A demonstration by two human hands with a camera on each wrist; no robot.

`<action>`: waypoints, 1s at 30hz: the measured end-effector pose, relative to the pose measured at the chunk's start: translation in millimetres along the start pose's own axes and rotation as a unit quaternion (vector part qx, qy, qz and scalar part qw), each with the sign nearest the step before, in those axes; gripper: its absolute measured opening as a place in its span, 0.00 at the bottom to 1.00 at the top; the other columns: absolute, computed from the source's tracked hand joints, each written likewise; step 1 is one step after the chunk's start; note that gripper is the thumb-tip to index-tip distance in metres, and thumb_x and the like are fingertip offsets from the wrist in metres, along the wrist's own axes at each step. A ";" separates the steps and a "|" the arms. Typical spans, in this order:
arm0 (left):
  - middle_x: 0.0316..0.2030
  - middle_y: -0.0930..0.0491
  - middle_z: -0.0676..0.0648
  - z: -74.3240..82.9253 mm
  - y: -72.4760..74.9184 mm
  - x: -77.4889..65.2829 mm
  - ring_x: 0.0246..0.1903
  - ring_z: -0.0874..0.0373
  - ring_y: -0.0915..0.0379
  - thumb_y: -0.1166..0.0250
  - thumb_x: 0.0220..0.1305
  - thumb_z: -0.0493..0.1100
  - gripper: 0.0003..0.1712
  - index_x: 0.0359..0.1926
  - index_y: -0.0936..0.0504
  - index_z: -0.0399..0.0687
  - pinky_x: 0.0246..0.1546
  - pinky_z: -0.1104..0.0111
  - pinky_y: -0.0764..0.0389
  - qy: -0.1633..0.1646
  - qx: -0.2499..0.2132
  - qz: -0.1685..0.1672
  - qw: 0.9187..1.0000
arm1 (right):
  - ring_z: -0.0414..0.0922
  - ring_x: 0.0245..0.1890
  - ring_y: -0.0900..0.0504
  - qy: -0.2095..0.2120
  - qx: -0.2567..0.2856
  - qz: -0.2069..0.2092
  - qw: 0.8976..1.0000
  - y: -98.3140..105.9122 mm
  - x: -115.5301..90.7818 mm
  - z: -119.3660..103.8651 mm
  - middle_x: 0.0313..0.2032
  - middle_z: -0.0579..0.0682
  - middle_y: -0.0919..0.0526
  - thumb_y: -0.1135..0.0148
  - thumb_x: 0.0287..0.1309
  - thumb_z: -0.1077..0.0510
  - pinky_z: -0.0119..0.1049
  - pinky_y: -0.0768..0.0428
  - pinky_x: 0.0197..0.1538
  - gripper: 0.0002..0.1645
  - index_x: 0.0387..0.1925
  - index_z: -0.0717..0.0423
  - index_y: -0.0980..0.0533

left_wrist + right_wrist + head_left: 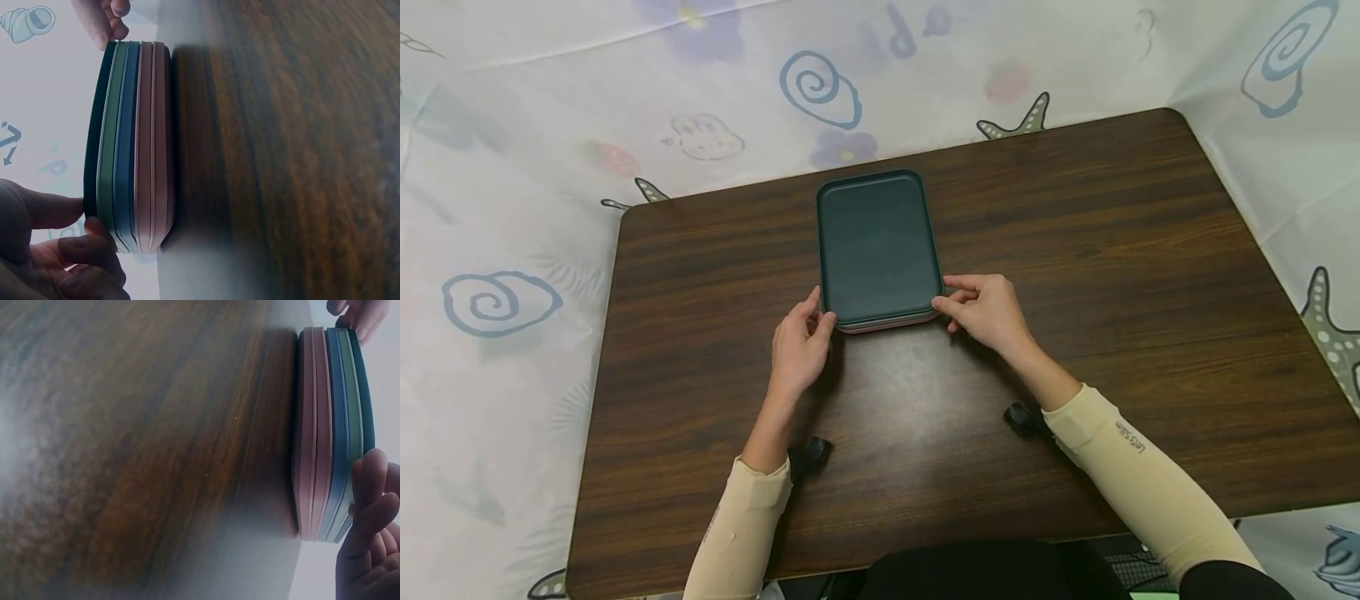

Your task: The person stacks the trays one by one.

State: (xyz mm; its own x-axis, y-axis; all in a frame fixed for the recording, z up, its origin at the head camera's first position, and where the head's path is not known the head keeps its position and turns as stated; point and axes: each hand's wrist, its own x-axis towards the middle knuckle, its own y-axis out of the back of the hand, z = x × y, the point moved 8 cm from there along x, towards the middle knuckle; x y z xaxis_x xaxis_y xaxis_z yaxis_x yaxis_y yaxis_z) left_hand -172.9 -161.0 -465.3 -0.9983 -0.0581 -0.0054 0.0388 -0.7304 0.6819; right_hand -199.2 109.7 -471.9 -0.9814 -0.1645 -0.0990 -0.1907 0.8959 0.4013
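A stack of rectangular trays lies on the table, with a dark green tray (880, 246) on top. In the left wrist view, a light green tray (107, 156), a blue tray (127, 156) and two pink trays (153, 156) show beneath it. My left hand (797, 346) pinches the dark green tray at its near left corner, thumb at the rim and a finger just below. At the near right corner my right hand (985, 310) pinches the same tray. In the right wrist view the tray's edge (364, 406) still sits against the light green one.
The dark brown wooden table (1112, 275) extends on both sides of the stack. Behind it hangs a pale printed cloth (925, 92). Black straps or camera mounts (811, 456) show beneath both wrists.
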 end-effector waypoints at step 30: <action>0.42 0.23 0.49 -9.9 3.6 -26.1 0.22 0.54 0.32 0.38 0.69 0.43 0.30 0.71 0.32 0.50 0.23 0.64 0.33 -0.012 -0.028 -0.038 0.999 | 0.57 0.25 0.17 -0.019 0.026 -0.039 0.999 3.9 -11.8 12.5 0.35 0.56 0.14 0.35 0.63 0.52 0.32 0.29 0.19 0.30 0.64 0.57 0.27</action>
State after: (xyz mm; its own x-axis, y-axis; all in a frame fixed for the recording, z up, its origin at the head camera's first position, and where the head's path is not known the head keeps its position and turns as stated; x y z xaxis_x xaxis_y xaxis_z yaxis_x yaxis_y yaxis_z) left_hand -146.3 -168.9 -469.9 -0.9991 0.0147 -0.0385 -0.0359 -0.7695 0.6376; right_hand -188.0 120.3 -480.6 -0.9616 -0.2204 -0.1636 -0.2650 0.9009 0.3438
